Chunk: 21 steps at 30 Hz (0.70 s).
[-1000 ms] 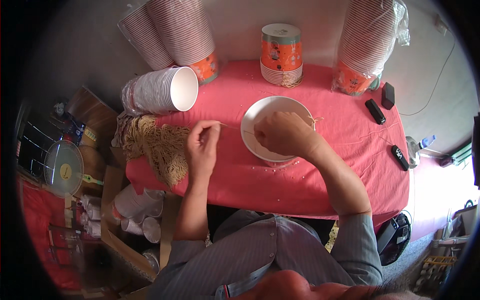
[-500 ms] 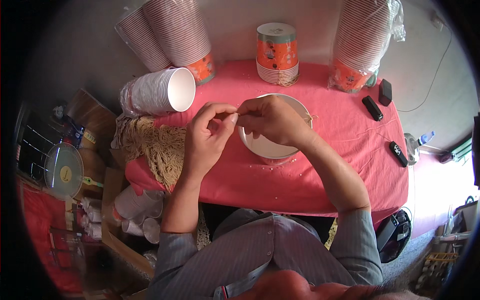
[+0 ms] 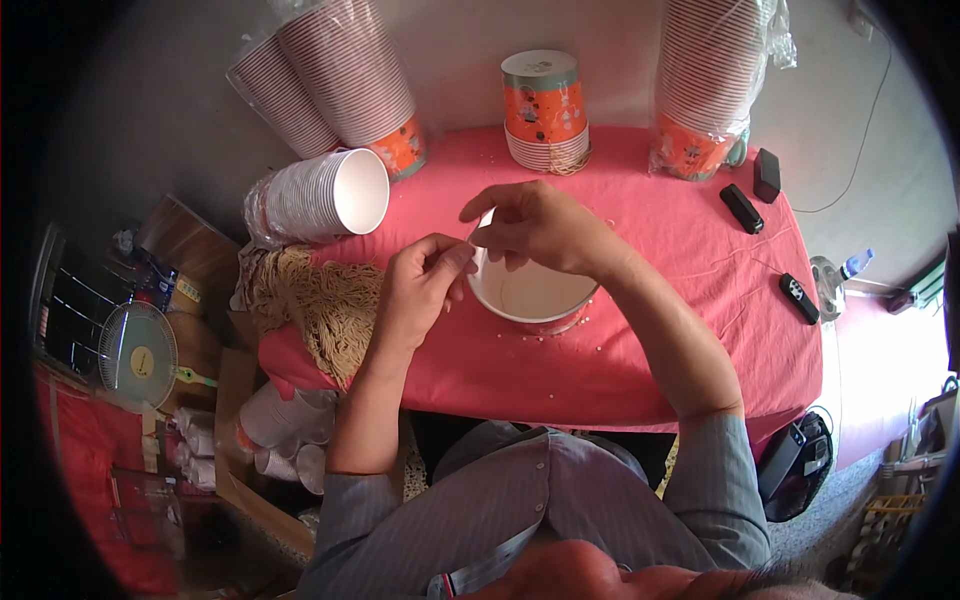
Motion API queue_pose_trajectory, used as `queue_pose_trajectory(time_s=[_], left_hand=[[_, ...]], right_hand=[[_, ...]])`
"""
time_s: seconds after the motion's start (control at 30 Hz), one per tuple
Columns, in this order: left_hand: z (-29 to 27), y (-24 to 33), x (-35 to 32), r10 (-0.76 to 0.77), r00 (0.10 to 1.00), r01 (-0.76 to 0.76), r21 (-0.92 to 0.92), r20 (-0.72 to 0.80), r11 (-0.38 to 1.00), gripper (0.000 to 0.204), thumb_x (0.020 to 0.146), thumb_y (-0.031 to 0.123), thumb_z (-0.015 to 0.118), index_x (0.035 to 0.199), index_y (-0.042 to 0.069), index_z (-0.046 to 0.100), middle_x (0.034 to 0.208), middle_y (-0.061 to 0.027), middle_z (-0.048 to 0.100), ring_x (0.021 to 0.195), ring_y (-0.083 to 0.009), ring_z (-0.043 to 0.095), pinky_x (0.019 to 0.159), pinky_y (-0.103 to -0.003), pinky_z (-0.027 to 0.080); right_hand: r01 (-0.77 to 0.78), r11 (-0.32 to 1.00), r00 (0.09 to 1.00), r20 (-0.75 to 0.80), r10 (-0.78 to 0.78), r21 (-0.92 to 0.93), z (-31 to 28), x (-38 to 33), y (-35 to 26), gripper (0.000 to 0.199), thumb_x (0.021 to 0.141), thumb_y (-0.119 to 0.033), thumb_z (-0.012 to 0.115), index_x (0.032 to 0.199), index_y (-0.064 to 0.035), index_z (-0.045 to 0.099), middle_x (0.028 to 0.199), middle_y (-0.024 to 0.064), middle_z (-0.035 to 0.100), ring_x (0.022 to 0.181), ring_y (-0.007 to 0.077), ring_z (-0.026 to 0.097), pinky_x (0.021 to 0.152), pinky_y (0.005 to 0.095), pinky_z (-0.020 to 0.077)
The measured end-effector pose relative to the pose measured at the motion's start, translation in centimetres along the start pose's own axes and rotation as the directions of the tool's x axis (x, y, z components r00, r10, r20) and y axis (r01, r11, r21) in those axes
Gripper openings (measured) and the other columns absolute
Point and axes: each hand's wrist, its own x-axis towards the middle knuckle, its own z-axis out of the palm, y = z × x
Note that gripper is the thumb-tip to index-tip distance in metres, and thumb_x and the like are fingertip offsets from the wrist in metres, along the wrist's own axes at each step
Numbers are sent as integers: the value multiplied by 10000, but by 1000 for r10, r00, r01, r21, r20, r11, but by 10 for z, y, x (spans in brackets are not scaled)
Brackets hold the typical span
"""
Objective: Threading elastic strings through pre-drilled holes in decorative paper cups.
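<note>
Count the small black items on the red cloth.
3, all toward the right edge: a box at the back, an oblong one to its front left, and a remote-like one nearer the front. More could be hidden.

My left hand (image 3: 425, 282) is up, thumb and index pinching tight, other fingers curled! My right hand (image 3: 550, 228) meets it, knuckles up, index stretched leftward above the thumb, a gap between the two! Left forearm (image 3: 375, 405) rises steeply; right forearm (image 3: 675, 340) slants in, elbow out wide!
</note>
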Motion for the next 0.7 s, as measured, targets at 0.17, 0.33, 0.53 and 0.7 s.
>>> queue_pose_trajectory(time_s=[0.17,0.33,0.53,0.7], left_hand=[[-4,4,7,4,1000,-6,132,10,991,192,1056,174,705,1031,-12,747,821,-4,718,617,-39,552,538,-236,422],[2,29,3,-35,990,-16,350,139,937,192,1067,138,675,1068,-36,755,847,-35,741,692,-59,610,634,-253,485],[4,27,4,62,955,-183,410,291,894,208,1060,120,680,1144,-56,753,971,-89,794,902,-131,693,864,-326,551],[-6,15,8,-11,984,-36,262,176,964,169,1043,96,674,1081,-38,770,841,-14,717,793,-60,616,730,-259,496]], right_hand=[[45,997,999,17,-44,-67,-18,-9,-6,305,1004,-106,694,1295,-21,726,859,42,716,791,109,683,737,291,580],[209,932,963,-102,-248,-296,-14,-8,1,293,983,-84,689,1266,-37,747,900,79,760,831,153,724,795,330,591],[214,907,936,-189,-297,-362,-5,-6,4,269,983,-121,719,1242,-61,758,985,143,804,946,249,786,864,387,608],[253,813,844,-291,-451,-525,-10,-3,2,174,950,-148,760,1086,-42,782,974,140,795,921,263,781,837,396,609]])
